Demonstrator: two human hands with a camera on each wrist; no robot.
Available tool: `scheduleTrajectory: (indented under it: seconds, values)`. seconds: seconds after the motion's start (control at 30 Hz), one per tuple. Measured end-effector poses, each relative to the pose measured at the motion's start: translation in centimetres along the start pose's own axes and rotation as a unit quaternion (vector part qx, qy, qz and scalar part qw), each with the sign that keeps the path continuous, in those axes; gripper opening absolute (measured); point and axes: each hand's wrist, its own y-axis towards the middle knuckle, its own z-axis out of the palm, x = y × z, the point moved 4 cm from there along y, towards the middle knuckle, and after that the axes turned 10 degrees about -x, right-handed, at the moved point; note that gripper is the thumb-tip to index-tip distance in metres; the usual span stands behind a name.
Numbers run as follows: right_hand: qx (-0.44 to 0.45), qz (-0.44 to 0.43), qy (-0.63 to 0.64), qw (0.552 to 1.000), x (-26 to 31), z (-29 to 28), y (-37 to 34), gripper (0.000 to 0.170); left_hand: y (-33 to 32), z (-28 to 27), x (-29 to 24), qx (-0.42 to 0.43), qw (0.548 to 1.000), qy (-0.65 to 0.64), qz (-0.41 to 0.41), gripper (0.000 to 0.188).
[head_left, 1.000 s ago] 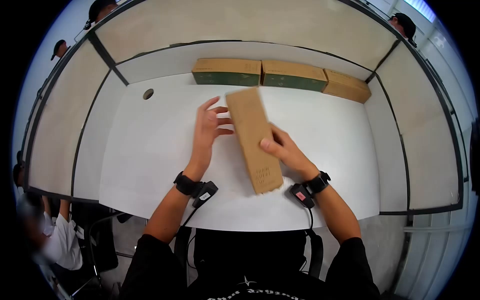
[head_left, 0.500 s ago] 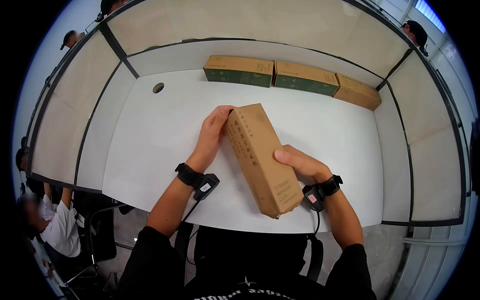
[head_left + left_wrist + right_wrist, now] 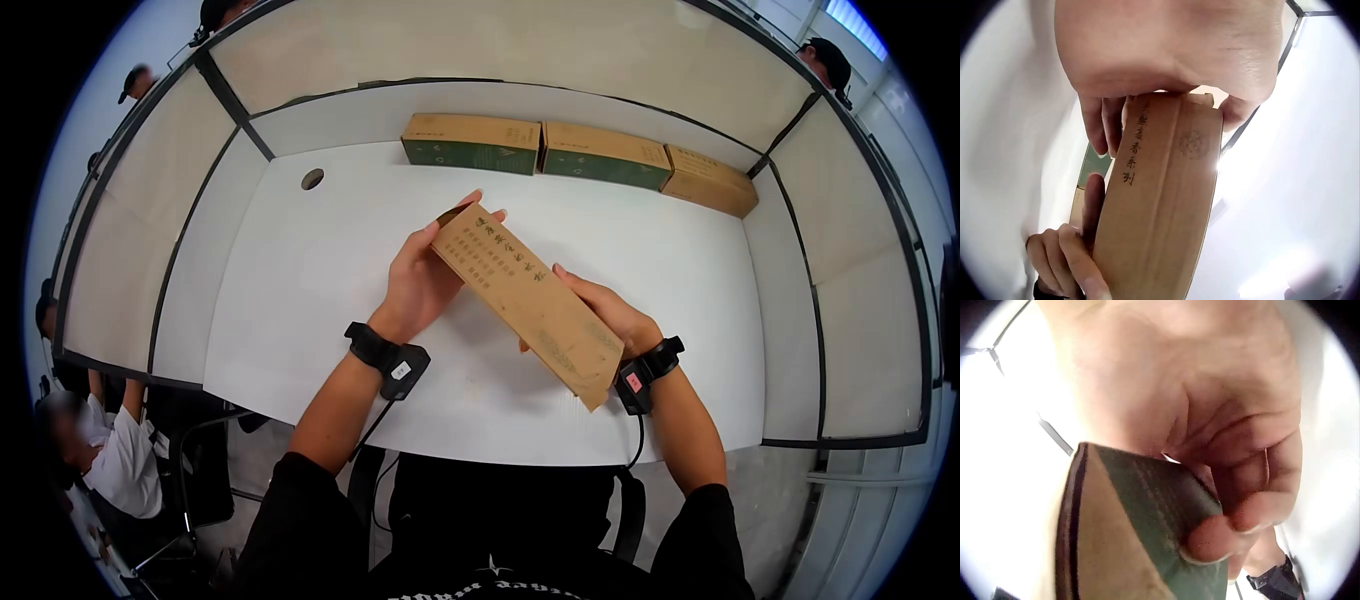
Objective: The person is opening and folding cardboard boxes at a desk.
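Both hands hold a long brown cardboard box point(image 3: 530, 295) tilted above the white table, its printed side upward and its upper left end showing a dark opening. At that end, the left hand point(image 3: 425, 275) grips the box between thumb and fingers; in the left wrist view the left hand point(image 3: 1172, 56) spans the end of the box point(image 3: 1154, 187). The right hand point(image 3: 615, 315) holds the lower right part, thumb along the upper edge. In the right wrist view, the right hand's point(image 3: 1197, 412) fingers curl against a green face of the box point(image 3: 1166, 519).
Three more boxes stand in a row along the back wall: two with green fronts point(image 3: 470, 155) point(image 3: 605, 170) and a brown one point(image 3: 710, 182) at the right. A round hole point(image 3: 312, 179) is in the table point(image 3: 300, 280) at left. Panels surround the table; people are beyond them.
The held box has rolled and swung, its lettered side now facing up and its lower end farther right. The left fingers have moved around its upper end, where a dark opening shows.
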Motion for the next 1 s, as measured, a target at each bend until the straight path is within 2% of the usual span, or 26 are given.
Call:
scheduleTrajectory:
  seconds: [0.03, 0.13, 0.17, 0.2, 0.23, 0.27, 0.3, 0.33, 0.4, 0.43, 0.47, 0.5, 0.53, 0.6, 0.7, 0.73, 0.83, 0.87, 0.9, 0.97, 1.0]
  values:
    - [0.006, -0.004, 0.013, 1.0, 0.2, 0.2, -0.3, 0.068, 0.0, -0.1, 0.1, 0.006, 1.0, -0.003, -0.006, 0.074]
    - [0.045, -0.1, -0.035, 0.993, 1.8, 1.1, -2.1, 0.062, 0.6, -1.3, 0.9, -0.056, 0.998, 0.03, 0.0, 0.079]
    - [0.158, -0.065, 0.087, 0.981, 1.6, 1.5, -1.9, 0.06, 0.8, -1.7, 1.2, -0.08, 0.996, 0.041, -0.001, 0.081]
    - [0.266, -0.029, 0.206, 0.941, 1.3, 1.1, -1.2, 0.058, 0.8, -1.8, 1.5, -0.104, 0.993, 0.051, -0.002, 0.085]
    - [0.367, 0.009, 0.317, 0.874, 0.5, 0.4, -0.4, 0.056, 0.8, -2.1, 1.6, -0.129, 0.99, 0.061, -0.003, 0.088]
    - [0.17, -0.075, 0.284, 0.941, -1.1, -1.3, 0.5, 0.058, 0.8, -2.5, 1.6, -0.148, 0.985, 0.085, 0.002, 0.087]
    - [-0.048, -0.121, 0.192, 0.973, -1.7, -1.8, 0.2, 0.061, 0.7, -2.9, 1.6, -0.167, 0.98, 0.109, 0.007, 0.087]
    - [-0.122, -0.102, 0.239, 0.958, -0.7, -0.7, -1.3, 0.065, 0.7, -3.4, 1.5, -0.187, 0.973, 0.133, 0.012, 0.087]
    - [0.086, -0.025, 0.233, 0.968, 0.1, -0.8, 0.5, 0.079, 1.1, -4.0, 0.6, -0.199, 0.952, 0.229, 0.023, 0.087]
    - [0.185, 0.011, 0.21, 0.96, 0.6, -0.5, 0.9, 0.087, 1.1, -4.0, 0.2, -0.206, 0.939, 0.275, 0.028, 0.087]
    - [0.211, -0.002, 0.214, 0.954, 0.6, -0.5, 1.0, 0.09, 0.9, -3.9, 0.2, -0.243, 0.937, 0.249, 0.025, 0.086]
    - [0.237, -0.015, 0.217, 0.947, 1.5, 0.6, 0.3, 0.094, 1.0, -4.0, 0.2, -0.224, 0.941, 0.252, 0.025, 0.085]
    - [0.188, 0.003, 0.205, 0.96, 1.6, 0.9, -0.7, 0.097, 1.2, -4.3, 0.1, -0.204, 0.945, 0.255, 0.026, 0.084]
    - [0.127, -0.061, 0.142, 0.98, 1.1, 1.0, -0.8, 0.094, 0.7, -3.3, -0.5, -0.161, 0.951, 0.263, 0.001, 0.082]
    - [0.105, -0.05, 0.059, 0.991, 1.4, 0.6, -0.8, 0.075, 0.8, -3.5, 0.3, -0.144, 0.969, 0.191, -0.061, 0.083]
    - [0.111, -0.049, 0.024, 0.992, 1.6, 0.4, -0.2, 0.071, 0.2, -2.8, -0.4, -0.111, 0.969, 0.198, -0.096, 0.084]
    - [0.11, -0.023, 0.064, 0.992, 1.3, 1.2, 0.2, 0.064, 0.0, -3.3, -0.4, -0.123, 0.968, 0.216, -0.028, 0.066]
    - [0.118, 0.006, 0.146, 0.982, 1.1, 1.8, 0.0, 0.066, 0.3, -3.7, -0.3, -0.12, 0.968, 0.219, 0.004, 0.062]
    - [0.126, 0.036, 0.228, 0.965, 1.1, 2.2, -0.2, 0.07, 0.6, -3.5, -0.2, -0.151, 0.968, 0.199, -0.014, 0.065]
    - [0.241, 0.033, 0.208, 0.947, 0.9, 2.0, -0.4, 0.087, 0.9, -3.6, -0.3, -0.196, 0.958, 0.206, -0.027, 0.068]
    - [0.171, 0.009, 0.259, 0.951, 0.9, 1.6, 0.0, 0.09, 1.0, -3.9, -0.5, -0.21, 0.949, 0.234, -0.023, 0.066]
